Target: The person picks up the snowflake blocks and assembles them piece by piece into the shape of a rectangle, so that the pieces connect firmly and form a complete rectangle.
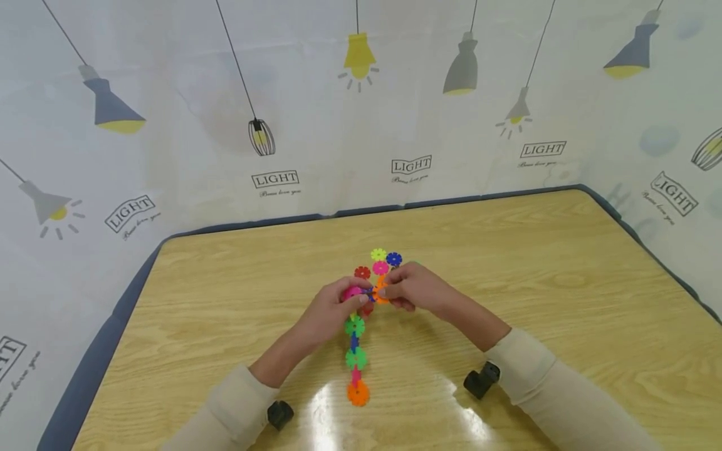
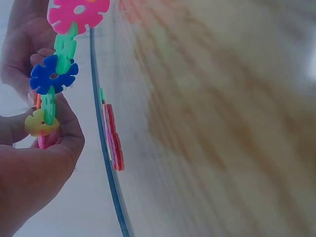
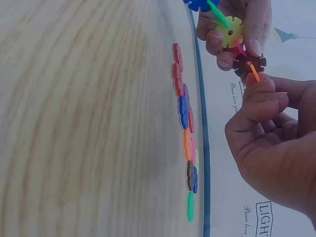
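A chain of notched plastic discs hangs from the hands, with a green disc point(image 1: 356, 358) midway and an orange disc point(image 1: 358, 393) at its lower end. My left hand point(image 1: 331, 308) pinches the upper end of this chain, around a yellow disc point(image 3: 231, 32) and a pink one. Just beyond them a brown disc point(image 3: 249, 64) joins the line. With thumb and fingers my right hand point(image 1: 420, 288) grips an orange disc point(image 1: 381, 294), whose edge meets the brown disc. Fingers partly hide the joint.
Loose discs lie flat on the wooden table point(image 1: 225, 313) behind the hands: red point(image 1: 363, 272), yellow point(image 1: 378, 254), blue point(image 1: 394, 258) and pink point(image 1: 380, 267). A wall sheet printed with lamps point(image 1: 412, 166) borders the table's back and sides.
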`<state>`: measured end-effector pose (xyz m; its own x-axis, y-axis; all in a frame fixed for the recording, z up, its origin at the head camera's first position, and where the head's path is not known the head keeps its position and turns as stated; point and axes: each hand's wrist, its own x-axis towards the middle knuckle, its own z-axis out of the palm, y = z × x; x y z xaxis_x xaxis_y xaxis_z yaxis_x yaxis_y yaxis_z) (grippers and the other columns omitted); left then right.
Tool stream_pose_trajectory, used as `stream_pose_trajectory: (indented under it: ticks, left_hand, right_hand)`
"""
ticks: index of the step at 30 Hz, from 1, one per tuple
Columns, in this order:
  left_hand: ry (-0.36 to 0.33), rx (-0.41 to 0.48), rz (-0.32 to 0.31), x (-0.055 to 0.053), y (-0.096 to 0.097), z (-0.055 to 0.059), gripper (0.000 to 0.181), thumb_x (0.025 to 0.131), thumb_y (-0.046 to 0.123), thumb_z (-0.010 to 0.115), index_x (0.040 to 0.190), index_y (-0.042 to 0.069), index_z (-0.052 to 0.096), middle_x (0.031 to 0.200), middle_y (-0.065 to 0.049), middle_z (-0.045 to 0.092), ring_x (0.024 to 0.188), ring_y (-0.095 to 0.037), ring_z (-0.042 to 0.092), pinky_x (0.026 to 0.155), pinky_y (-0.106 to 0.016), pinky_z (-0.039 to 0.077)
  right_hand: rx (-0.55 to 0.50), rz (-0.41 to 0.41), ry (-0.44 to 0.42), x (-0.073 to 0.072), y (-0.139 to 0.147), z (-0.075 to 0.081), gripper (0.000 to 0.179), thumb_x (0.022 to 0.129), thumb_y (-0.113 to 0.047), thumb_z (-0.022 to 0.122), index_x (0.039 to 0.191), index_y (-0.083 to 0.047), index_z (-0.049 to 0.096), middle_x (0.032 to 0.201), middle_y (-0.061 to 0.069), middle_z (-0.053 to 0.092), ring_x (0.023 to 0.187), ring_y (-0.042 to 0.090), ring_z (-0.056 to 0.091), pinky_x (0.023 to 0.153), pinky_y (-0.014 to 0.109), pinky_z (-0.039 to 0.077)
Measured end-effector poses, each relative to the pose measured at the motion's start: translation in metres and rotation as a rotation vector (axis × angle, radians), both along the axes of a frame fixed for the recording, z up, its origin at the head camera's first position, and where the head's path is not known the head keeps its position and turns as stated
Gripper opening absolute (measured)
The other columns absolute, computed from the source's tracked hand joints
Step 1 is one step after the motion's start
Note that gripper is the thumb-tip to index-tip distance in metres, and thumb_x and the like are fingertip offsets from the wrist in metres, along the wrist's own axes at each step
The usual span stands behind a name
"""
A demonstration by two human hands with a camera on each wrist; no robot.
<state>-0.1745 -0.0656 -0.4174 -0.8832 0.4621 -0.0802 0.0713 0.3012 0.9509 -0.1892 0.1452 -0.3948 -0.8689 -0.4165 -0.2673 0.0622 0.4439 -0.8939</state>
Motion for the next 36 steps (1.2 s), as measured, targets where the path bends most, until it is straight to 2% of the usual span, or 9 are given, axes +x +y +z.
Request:
stream_pose_trajectory:
  ticks: [7,12,15,19,23,29,36]
  left_hand:
    - [-0.023,-0.022,-0.039,-0.001,0.000,0.001,0.028,0.102,0.015,0.050,0.127,0.005,0.057,0.101,-0.015,0.067,0.087,-0.030,0.062,0.077,-0.028,0.052]
    - [-0.056,-0.051,0.022,0.000,-0.001,0.007,0.033,0.099,0.021,0.057,0.129,0.008,0.058,0.102,-0.011,0.068,0.088,-0.025,0.064,0.080,-0.029,0.053]
    - [-0.070,-0.054,0.064,-0.001,-0.002,0.008,0.038,0.097,0.027,0.061,0.131,0.010,0.058,0.103,-0.007,0.069,0.089,-0.020,0.063,0.083,-0.031,0.053]
    - [-0.071,-0.070,0.109,-0.002,-0.003,0.007,0.034,0.096,0.030,0.062,0.126,0.014,0.063,0.111,-0.002,0.067,0.095,-0.019,0.061,0.087,-0.033,0.052]
    - [-0.087,-0.080,0.151,-0.002,-0.004,0.005,0.026,0.097,0.029,0.061,0.119,0.017,0.066,0.113,-0.002,0.065,0.097,-0.021,0.059,0.084,-0.032,0.051]
    - [-0.138,-0.067,0.192,-0.004,-0.005,0.004,0.028,0.096,0.033,0.062,0.116,0.014,0.065,0.104,-0.002,0.066,0.093,-0.021,0.058,0.079,-0.028,0.049]
    - [-0.162,-0.077,0.212,-0.005,-0.006,0.003,0.029,0.093,0.036,0.066,0.110,0.013,0.063,0.102,-0.004,0.064,0.092,-0.023,0.057,0.073,-0.026,0.048]
  right_hand:
    - [-0.001,0.058,0.010,-0.002,0.000,-0.001,0.034,0.095,-0.016,0.058,0.063,-0.006,0.052,0.054,0.002,0.044,0.048,0.017,0.039,0.055,0.031,0.037]
    - [0.016,0.082,-0.010,-0.006,0.002,-0.002,0.032,0.095,-0.019,0.058,0.066,-0.006,0.056,0.056,0.003,0.048,0.050,0.018,0.043,0.057,0.032,0.041]
    - [0.015,0.078,-0.038,-0.008,0.005,-0.003,0.029,0.096,-0.021,0.057,0.074,-0.003,0.062,0.062,0.004,0.054,0.054,0.017,0.046,0.059,0.032,0.044]
    - [-0.019,0.050,-0.082,-0.011,0.014,-0.003,0.028,0.097,-0.022,0.057,0.093,0.003,0.067,0.072,0.006,0.061,0.060,0.017,0.052,0.062,0.030,0.049]
    - [-0.032,0.016,-0.097,-0.016,0.026,-0.005,0.032,0.098,-0.025,0.058,0.109,0.004,0.065,0.078,0.009,0.063,0.064,0.017,0.054,0.064,0.029,0.051]
    - [-0.009,-0.048,-0.076,-0.025,0.044,-0.007,0.032,0.099,-0.021,0.056,0.119,0.003,0.062,0.082,0.013,0.063,0.065,0.018,0.054,0.062,0.028,0.050]
    - [0.044,-0.137,-0.087,-0.034,0.062,-0.013,0.030,0.099,-0.015,0.055,0.126,-0.001,0.059,0.081,0.015,0.065,0.061,0.017,0.053,0.060,0.029,0.050]
